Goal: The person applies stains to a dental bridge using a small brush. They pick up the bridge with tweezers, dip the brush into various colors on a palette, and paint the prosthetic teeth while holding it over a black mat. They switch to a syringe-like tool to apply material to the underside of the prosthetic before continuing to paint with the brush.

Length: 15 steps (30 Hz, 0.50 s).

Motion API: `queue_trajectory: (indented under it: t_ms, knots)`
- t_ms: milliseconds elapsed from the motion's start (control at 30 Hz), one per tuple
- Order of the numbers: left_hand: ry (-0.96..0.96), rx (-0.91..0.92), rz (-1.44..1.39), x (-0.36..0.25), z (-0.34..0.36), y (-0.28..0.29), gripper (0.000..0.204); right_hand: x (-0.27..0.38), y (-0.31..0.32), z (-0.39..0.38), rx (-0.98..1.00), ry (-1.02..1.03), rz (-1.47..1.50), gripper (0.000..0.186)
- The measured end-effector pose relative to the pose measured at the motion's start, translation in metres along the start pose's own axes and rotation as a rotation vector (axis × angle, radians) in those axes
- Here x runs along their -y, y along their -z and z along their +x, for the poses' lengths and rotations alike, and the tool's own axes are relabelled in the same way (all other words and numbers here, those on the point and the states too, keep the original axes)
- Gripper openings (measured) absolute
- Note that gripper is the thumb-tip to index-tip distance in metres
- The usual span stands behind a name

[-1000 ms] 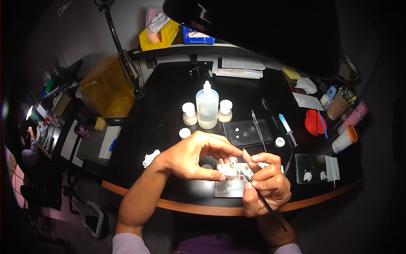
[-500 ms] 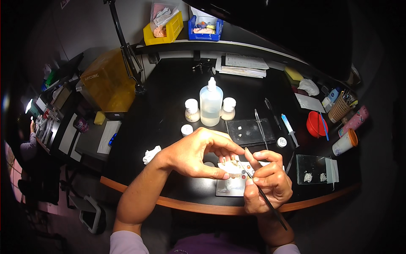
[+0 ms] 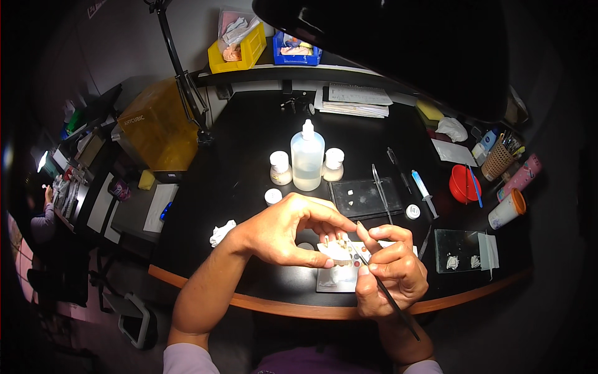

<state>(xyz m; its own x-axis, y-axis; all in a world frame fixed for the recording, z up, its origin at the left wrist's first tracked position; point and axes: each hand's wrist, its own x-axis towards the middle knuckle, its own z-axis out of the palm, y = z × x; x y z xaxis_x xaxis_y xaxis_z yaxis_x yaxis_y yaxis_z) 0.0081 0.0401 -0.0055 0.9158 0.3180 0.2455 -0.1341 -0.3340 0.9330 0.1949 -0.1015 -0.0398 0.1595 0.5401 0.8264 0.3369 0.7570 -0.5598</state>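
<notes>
Tooth model (image 3: 336,252) was in our left hand (image 3: 283,234), over the front edge of the black surface (image 3: 249,143)

We had the pale model grasped between the thumb and curled fingers of the left hand, above a white tray (image 3: 330,283) with coloured dots that lay near the middle of the front edge. Our right hand (image 3: 395,271) was closed in a pinch on a slim dark tool (image 3: 393,305), its handle slanting down past the surface's wooden edge. Its tip was at the model's right side; we could not tell whether they touched.

Beyond our hands, toward the back edge, we had a clear bottle (image 3: 308,165) standing upright between two white-capped jars, the left one (image 3: 280,171) and the right one (image 3: 333,168). To the right of these lay a dark tile (image 3: 355,209) with tweezers (image 3: 379,190) across it, and then a syringe (image 3: 423,193). Nearer the right edge we saw a red bowl (image 3: 458,187), and by the front right corner a glass plate (image 3: 442,246) carrying two white lumps (image 3: 453,262). A crumpled tissue (image 3: 222,233) lay toward the front left corner, beside our left wrist. Papers (image 3: 358,105) were stacked at the back edge.
</notes>
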Motion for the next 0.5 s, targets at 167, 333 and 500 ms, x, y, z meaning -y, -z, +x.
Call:
queue_trajectory:
  t_ms: [167,333,500]
  knots:
    - [0.018,0.002,0.007,-0.0014,0.0004,0.0004,0.063,-0.0004,0.0006,-0.001,0.013,0.005,-0.016,0.018]
    - [0.02,-0.002,-0.006,-0.0016,0.0004,-0.0003,0.062,0.0021,0.0015,0.001,0.047,0.008,0.006,0.016]
    - [0.02,-0.003,-0.009,-0.0016,0.0004,-0.0003,0.062,0.0019,0.0018,0.0003,0.045,0.01,0.021,0.017]
